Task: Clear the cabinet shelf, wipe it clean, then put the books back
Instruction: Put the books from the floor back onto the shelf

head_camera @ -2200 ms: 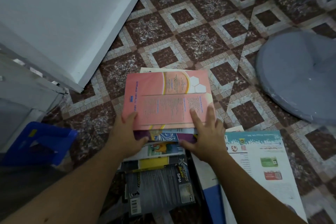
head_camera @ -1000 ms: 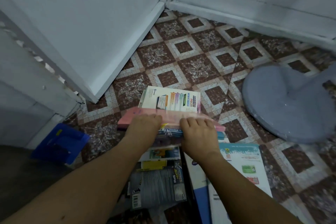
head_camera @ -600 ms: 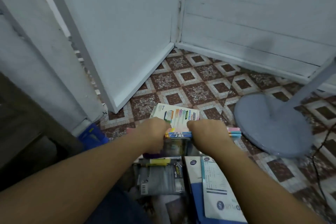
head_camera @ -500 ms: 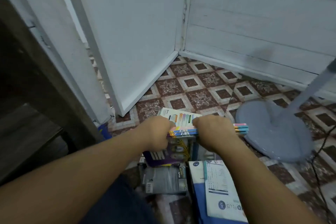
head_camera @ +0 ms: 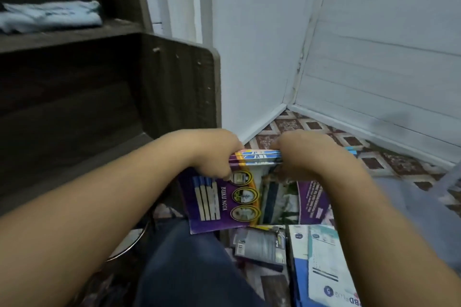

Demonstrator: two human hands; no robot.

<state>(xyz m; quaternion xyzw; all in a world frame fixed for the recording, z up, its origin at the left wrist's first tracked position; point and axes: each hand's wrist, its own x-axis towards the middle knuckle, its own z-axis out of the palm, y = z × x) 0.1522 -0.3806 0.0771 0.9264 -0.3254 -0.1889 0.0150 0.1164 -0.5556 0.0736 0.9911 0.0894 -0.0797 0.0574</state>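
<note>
So, watching from the side: the person's left hand (head_camera: 215, 154) and right hand (head_camera: 301, 154) are both clamped on a thin stack of books (head_camera: 257, 157), with the fingers curled round its near edge, one hand toward each side. The stack is up off the tiled floor (head_camera: 389, 161), held roughly flat just to the right of the dark wooden cabinet (head_camera: 179, 87). The bottom one, a purple book (head_camera: 219, 204) with "BUKU NOTA" on it, sags down toward the person's knee (head_camera: 189, 269). The cabinet's lower shelf (head_camera: 74, 154) is to the left of the hands, too dark to make out much. The upper shelf (head_camera: 74, 36) has a folded pale blue cloth (head_camera: 50, 16) lying on it. Down on the floor, nearer than the stack, a grey book (head_camera: 259, 247) lies just beside a white and blue book (head_camera: 321, 264); can't tell if they touch. White wall panels (head_camera: 374, 57) fill the far right corner.
</note>
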